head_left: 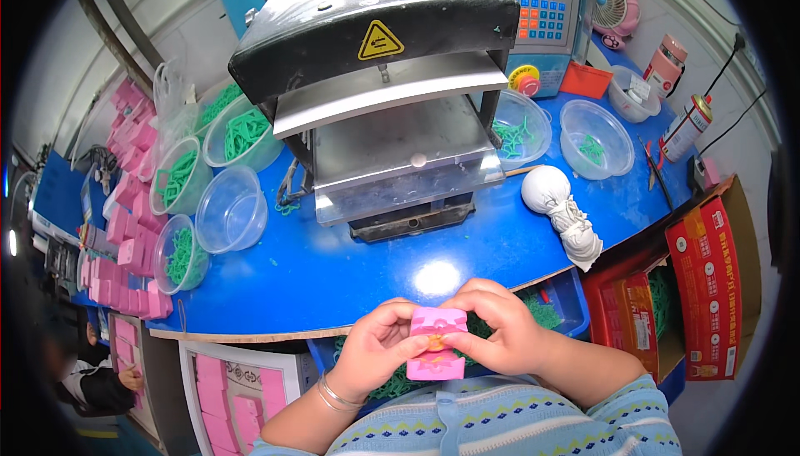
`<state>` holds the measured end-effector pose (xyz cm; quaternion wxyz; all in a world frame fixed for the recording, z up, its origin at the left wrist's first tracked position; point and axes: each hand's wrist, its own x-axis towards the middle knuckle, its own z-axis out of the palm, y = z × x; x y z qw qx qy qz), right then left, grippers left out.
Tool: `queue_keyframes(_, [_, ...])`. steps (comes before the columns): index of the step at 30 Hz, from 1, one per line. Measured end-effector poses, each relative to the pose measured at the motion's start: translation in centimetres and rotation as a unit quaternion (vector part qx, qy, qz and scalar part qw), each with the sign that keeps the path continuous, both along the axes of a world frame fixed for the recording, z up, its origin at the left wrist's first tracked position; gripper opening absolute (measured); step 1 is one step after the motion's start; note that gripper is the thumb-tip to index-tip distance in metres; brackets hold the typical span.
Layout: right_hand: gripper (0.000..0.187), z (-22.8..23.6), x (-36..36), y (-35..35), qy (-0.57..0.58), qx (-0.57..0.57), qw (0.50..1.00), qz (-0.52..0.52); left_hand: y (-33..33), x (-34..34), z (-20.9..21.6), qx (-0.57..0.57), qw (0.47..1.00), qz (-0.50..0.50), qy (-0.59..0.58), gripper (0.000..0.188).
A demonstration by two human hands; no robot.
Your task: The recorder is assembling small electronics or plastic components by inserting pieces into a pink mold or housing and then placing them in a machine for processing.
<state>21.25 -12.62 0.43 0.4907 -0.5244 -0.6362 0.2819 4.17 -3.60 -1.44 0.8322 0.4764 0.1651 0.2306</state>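
Two hands are working close to my chest in the head view: my left hand (377,348) and right hand (492,333) are both gripping a small pink mould (437,343), fingertips pressing an orange piece (435,341) at its centre. I am holding it just below the blue surface (333,273), in front of the black press (375,81) and clear tubs of green parts (242,135).

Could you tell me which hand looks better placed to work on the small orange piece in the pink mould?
Probably the right hand: its fingertips sit over the orange piece, while the left hand grips the pink mould from its side.
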Motion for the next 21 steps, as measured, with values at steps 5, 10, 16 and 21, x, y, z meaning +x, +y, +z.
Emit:
queue_keyframes(5, [0.026,-0.2,-0.7,-0.4,-0.038,0.017,0.998,-0.046,0.1,-0.2,0.3,0.323,0.941,0.013,0.103,0.025])
queue_keyframes(10, [0.03,-2.1,-1.5,0.0,0.302,-0.097,0.949,0.007,-1.1,-0.2,-0.1,0.145,0.987,0.041,0.055,0.033])
queue_keyframes(16, [0.046,-0.1,-0.8,-0.5,0.027,0.054,0.998,-0.017,-0.8,-0.4,-0.6,0.064,0.99,0.124,0.031,0.04])
queue_keyframes(21, [0.04,0.0,-1.5,-0.2,-0.012,0.034,0.997,-0.072,-0.7,0.2,0.3,-0.074,0.996,-0.021,-0.054,0.049])
